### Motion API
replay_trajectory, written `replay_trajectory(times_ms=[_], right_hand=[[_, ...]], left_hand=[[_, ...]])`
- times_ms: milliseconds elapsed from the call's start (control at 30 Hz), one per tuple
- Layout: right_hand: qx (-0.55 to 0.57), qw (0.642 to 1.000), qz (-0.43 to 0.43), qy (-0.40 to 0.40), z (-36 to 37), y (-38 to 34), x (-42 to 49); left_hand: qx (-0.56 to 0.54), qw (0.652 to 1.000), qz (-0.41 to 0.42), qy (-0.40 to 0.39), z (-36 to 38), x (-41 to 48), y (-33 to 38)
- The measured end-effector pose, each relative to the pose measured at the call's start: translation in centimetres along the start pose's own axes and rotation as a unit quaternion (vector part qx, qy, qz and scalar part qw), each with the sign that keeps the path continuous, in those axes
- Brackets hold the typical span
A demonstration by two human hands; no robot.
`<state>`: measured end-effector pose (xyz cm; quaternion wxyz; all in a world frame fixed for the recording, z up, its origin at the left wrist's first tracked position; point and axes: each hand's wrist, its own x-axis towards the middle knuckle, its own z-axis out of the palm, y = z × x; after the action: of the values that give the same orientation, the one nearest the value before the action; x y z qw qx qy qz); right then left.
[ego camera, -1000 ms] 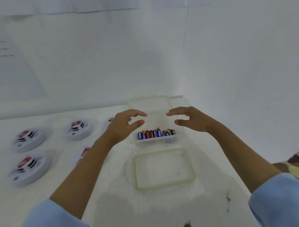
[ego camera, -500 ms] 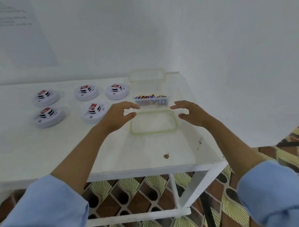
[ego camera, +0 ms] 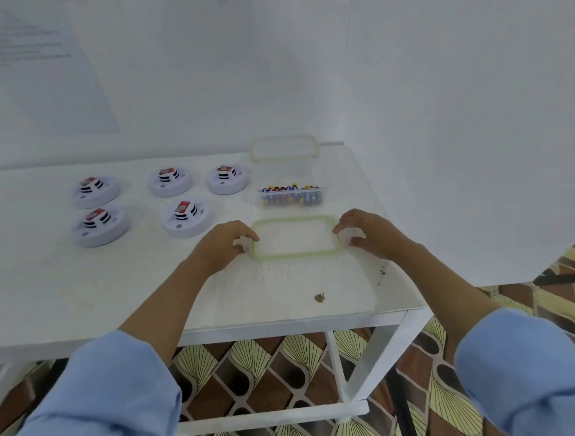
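Observation:
A clear rectangular lid (ego camera: 295,237) with a green rim lies flat on the white table (ego camera: 118,291). My left hand (ego camera: 221,245) is at the lid's left short edge, fingers curled onto its side tab. At the right short edge my right hand (ego camera: 371,234) has its fingers and thumb curled onto that tab. Just behind the lid stands a clear container (ego camera: 292,198) holding several batteries on end.
Several white round smoke detectors (ego camera: 187,217) with red labels sit to the left. A second clear green-rimmed box (ego camera: 283,147) stands at the back against the wall. A small brown speck (ego camera: 319,297) lies near the table's front edge. White walls close in behind and on the right.
Both hands came back from above the battery container and dropped to the lid's two short edges. The view pulled back and now takes in the table's front edge and the floor.

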<state>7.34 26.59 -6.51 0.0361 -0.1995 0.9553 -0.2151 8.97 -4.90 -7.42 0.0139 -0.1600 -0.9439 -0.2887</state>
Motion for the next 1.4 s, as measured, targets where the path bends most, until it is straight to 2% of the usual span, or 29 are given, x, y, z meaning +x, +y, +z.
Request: replay_trajectory(times_ms=[133,233,333,433,533,667,867,967,1167,1400], right_hand=[[0.085,0.995,-0.036,0.035,-0.7,0.4,-0.1],[0.203,0.975,-0.028,0.086,-2.0,-0.3,0.7],[0.283,0.95,-0.02,0.13,-3.5,-1.4,2.2],[0.384,0.912,0.029,0.137,-4.8,-2.2,4.4],[0.419,0.895,0.083,0.129,-5.9,-2.3,7.3],[0.403,0.89,0.183,0.106,-6.3,-2.2,11.1],[0.371,0.891,0.247,0.093,-5.6,-2.3,13.9],[0.381,0.878,0.275,0.092,-5.5,-2.1,14.5],[0.389,0.871,0.286,0.088,-5.7,-2.1,14.5],[0.409,0.87,0.273,0.03,-5.6,-2.5,12.9]], left_hand=[[-0.067,0.998,0.015,0.013,-1.5,-0.3,0.4],[-0.165,0.985,-0.03,0.039,-3.1,0.6,1.6],[-0.291,0.953,-0.063,0.049,-4.6,2.3,2.4],[-0.387,0.915,-0.095,0.06,-5.7,4.8,2.8],[-0.372,0.912,-0.153,0.08,-6.1,8.0,2.9],[-0.321,0.92,-0.211,0.077,-5.9,11.6,2.2],[-0.335,0.907,-0.254,0.014,-6.1,14.1,0.1],[-0.345,0.904,-0.253,0.008,-6.0,14.5,-0.1],[-0.371,0.892,-0.26,0.005,-5.8,14.4,0.2],[-0.363,0.88,-0.306,0.014,-5.5,13.1,0.3]])
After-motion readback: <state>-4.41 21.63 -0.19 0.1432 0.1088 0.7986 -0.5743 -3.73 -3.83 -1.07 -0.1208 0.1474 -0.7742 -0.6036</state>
